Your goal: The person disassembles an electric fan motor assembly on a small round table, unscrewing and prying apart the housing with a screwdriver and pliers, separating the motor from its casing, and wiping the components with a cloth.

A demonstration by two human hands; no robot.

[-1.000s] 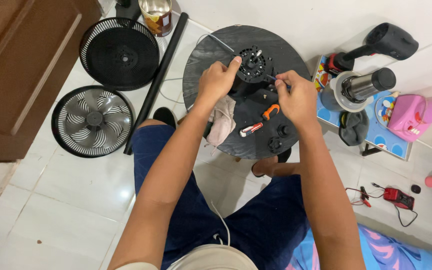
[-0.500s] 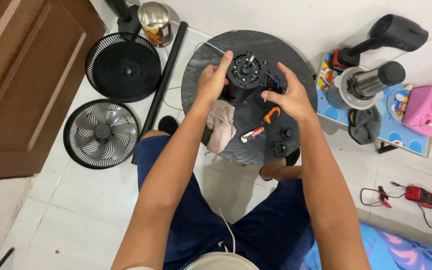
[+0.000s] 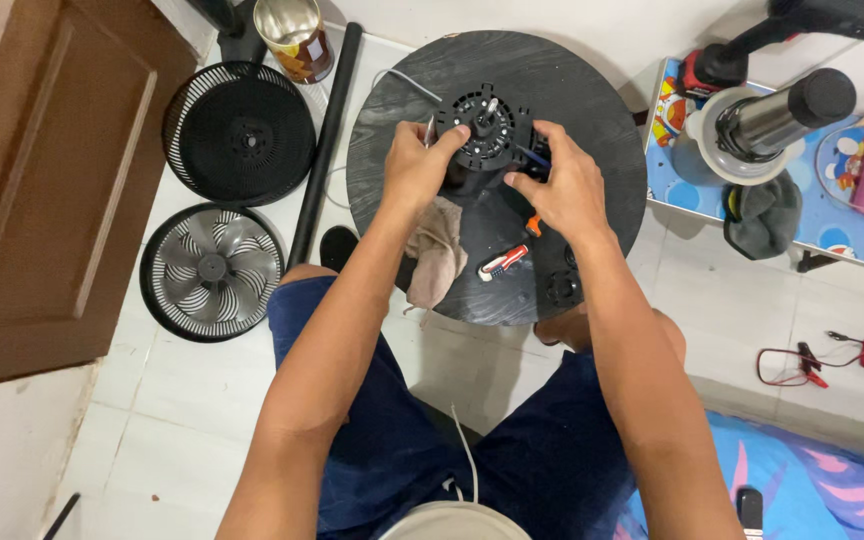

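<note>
On the round dark base plate (image 3: 592, 90), left hand (image 3: 414, 165) and right hand (image 3: 564, 190) grip the black ribbed fan motor (image 3: 484, 130); its loose grey cable (image 3: 407, 85) could snag, tipping it.

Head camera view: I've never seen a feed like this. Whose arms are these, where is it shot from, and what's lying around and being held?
The picture comes from a camera worn on a person's head, looking down at their own bare arms and lap; they sit on a tiled floor. The left hand and right hand both hold a black fan motor with its shaft pointing up, on a round black base. On that base also lie a beige cloth, a small red and white tool and an orange-handled tool, partly hidden. To the left on the floor are a black fan grille, a grille with grey blades, a black pole and a tin can.
</note>
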